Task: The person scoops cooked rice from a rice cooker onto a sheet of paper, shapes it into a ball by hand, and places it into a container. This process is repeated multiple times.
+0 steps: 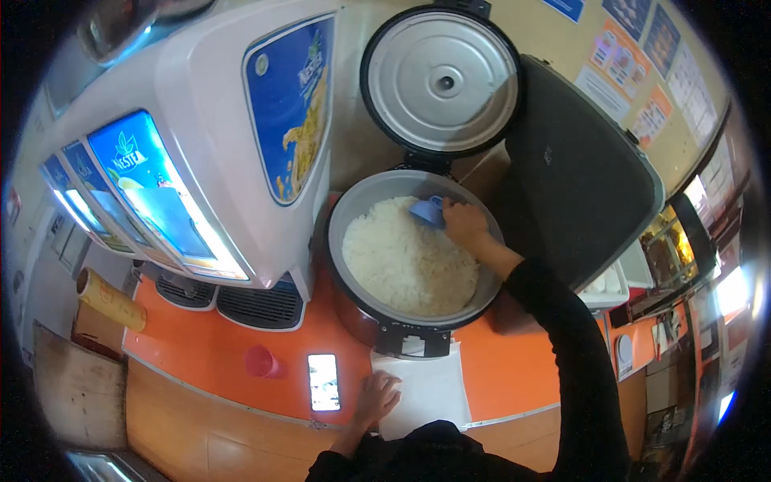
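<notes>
A large rice cooker [415,325] with its round metal lid [446,84] raised stands on the orange counter. Cooked white rice [397,259] fills much of its grey inner pot [355,205]. My right hand [468,226] is closed on a blue plastic cup or scoop [427,212], held at the rice near the pot's far right side. On the counter's near edge, my left hand [378,397] rests at the left side of some white paper sheets [424,391], its fingers slightly spread and holding nothing. A lit smartphone [324,382] lies just left of it.
A white drink dispenser [211,72] with black drip trays [259,307] stands at the left. A pink cup [262,363] and a roll of plastic wrap [111,299] are on the counter [205,355]. Behind my right arm rises a large dark case or panel [584,169].
</notes>
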The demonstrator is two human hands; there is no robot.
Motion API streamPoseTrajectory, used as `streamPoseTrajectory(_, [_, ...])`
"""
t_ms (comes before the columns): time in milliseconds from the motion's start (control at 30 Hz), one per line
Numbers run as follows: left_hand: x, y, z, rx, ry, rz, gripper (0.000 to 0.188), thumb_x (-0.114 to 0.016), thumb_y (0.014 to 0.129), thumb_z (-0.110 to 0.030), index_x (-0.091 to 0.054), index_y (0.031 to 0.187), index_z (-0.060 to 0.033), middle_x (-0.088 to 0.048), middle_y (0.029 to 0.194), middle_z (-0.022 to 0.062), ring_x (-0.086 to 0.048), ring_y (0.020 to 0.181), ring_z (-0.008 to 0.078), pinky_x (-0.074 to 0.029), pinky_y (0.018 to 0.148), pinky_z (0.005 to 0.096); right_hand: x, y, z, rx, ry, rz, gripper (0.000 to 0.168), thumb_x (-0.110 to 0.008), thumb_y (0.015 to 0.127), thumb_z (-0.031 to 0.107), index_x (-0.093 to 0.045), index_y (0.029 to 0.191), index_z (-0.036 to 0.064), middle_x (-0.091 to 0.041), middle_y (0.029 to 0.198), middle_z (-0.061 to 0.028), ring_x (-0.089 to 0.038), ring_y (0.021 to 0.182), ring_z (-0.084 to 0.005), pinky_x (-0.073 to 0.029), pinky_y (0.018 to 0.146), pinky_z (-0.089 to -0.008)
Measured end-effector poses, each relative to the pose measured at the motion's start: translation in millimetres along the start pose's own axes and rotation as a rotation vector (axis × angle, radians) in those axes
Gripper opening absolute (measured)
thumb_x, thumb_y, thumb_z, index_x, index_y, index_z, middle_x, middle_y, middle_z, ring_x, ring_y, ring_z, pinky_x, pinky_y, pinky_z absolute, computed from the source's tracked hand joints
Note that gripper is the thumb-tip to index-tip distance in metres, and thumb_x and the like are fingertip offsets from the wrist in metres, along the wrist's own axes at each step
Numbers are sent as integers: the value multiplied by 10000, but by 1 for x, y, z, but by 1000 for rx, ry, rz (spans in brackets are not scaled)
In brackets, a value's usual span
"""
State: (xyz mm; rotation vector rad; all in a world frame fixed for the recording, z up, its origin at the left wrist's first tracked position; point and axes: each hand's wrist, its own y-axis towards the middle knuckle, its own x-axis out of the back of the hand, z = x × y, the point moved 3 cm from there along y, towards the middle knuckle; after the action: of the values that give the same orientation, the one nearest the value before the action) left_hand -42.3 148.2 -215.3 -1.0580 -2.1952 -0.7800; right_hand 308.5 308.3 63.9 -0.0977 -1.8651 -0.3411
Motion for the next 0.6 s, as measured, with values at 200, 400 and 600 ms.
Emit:
streamPoseTrajectory(200, [5, 2, -1, 15, 72, -48, 389, -672, 838, -384, -601, 1151, -166, -545, 1200, 64, -489, 1212, 278, -395, 961, 446, 27, -17, 36, 154, 126, 238, 378, -571, 873, 173, -556, 1216, 14, -693, 901, -227, -696, 862, -396, -552, 766, -503])
streamPoseTrajectory(400, [-2, 1, 1, -2, 42, -114, 430, -694, 812, -389, -602, 1152, -143, -540, 1205, 79, -485, 1222, 296, -376, 986, 475, 28, -35, 69, 252, 191, 352, 350, -575, 883, 205, -572, 1199, 53, -693, 923, -235, -688, 876, -420, -541, 787, -523])
streamPoseTrajectory(600, [8, 7, -1, 30, -11, -30, 454, -714, 789, -383, -602, 1140, -117, -538, 1202, 93, -482, 1223, 317, -368, 1000, 483, 54, -53, 98, 404, 265, 429, 368, -587, 898, 242, -565, 1216, 58, -685, 899, -238, -678, 870, -420, -525, 789, -521])
